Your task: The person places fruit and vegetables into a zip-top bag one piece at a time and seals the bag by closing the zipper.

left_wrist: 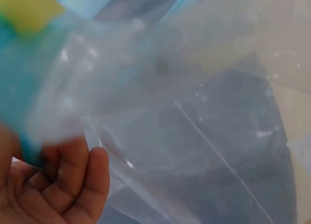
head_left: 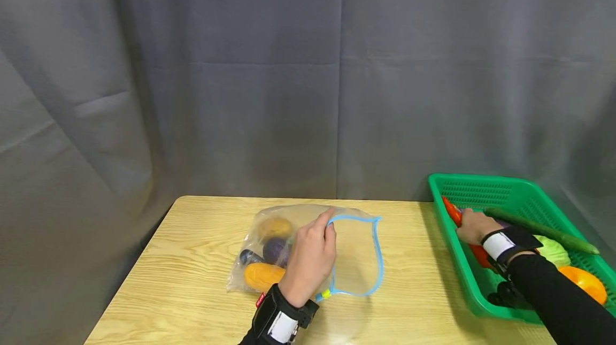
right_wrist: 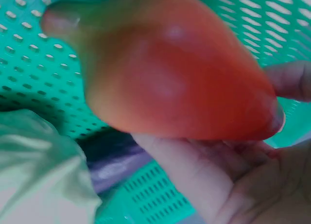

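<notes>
A clear plastic zip bag with a blue-edged mouth and a yellow slider lies on the table, its mouth spread open to the right. My left hand pinches the bag at the mouth's left edge; in the left wrist view, curled fingers show beside the clear film. Inside the bag are a purple ball-shaped item, an orange-yellow oblong, a brownish-yellow round piece and a dark oval. Over in the green basket, my right hand grips a long red pepper.
Around the right hand in the basket lie a cucumber, a pale green cabbage, an orange fruit or vegetable, dark items and a purple eggplant. The wooden table backs onto a grey curtain.
</notes>
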Tool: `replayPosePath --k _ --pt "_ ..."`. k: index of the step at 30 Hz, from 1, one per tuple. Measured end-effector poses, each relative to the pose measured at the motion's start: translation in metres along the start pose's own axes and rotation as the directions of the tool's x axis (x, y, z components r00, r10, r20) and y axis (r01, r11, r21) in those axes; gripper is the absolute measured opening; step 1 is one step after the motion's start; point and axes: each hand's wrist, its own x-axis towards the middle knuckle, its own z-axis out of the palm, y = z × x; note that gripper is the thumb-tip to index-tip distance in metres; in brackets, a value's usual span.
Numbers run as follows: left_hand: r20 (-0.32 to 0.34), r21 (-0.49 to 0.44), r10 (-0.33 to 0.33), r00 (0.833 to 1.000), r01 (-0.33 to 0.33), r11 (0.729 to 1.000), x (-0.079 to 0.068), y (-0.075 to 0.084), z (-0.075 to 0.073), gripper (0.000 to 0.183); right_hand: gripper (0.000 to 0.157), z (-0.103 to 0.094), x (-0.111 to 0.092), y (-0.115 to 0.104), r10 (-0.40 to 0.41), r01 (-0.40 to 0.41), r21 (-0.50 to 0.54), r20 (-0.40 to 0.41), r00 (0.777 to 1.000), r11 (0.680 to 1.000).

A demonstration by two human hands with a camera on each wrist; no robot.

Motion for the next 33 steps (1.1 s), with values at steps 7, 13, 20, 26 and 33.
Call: replayPosePath --k 7,13,20,26,33 --pt "-0.018 -0.001 0.008 1.0 -0.009 1.0 0.002 -0.002 0.003 0.033 0.04 -0.024 -0.016 -0.014 0.009 -0.006 0.044 -0.065 0.998 0.999" --pt "-0.034 0.006 0.012 0.999 -0.012 1.0 0.005 -0.005 0.005 0.032 0.043 -0.051 -0.032 -0.027 -0.016 0.03 0.095 -0.136 0.991 0.995" --pt "-0.054 0.018 0.005 0.999 -0.004 1.0 0.01 -0.007 0.005 0.031 0.038 -0.075 -0.046 -0.042 -0.059 0.081 0.111 -0.191 0.98 0.991" --pt "-0.052 0.015 -0.009 0.999 0.009 1.0 0.01 -0.009 0.007 0.031 0.04 -0.079 -0.057 -0.056 -0.072 0.112 0.169 -0.227 0.971 0.979" --pt "-0.049 0.018 -0.011 0.999 0.012 1.0 0.011 -0.01 0.008 0.031 0.046 -0.077 -0.065 -0.082 -0.095 0.18 0.357 -0.244 0.965 0.917"
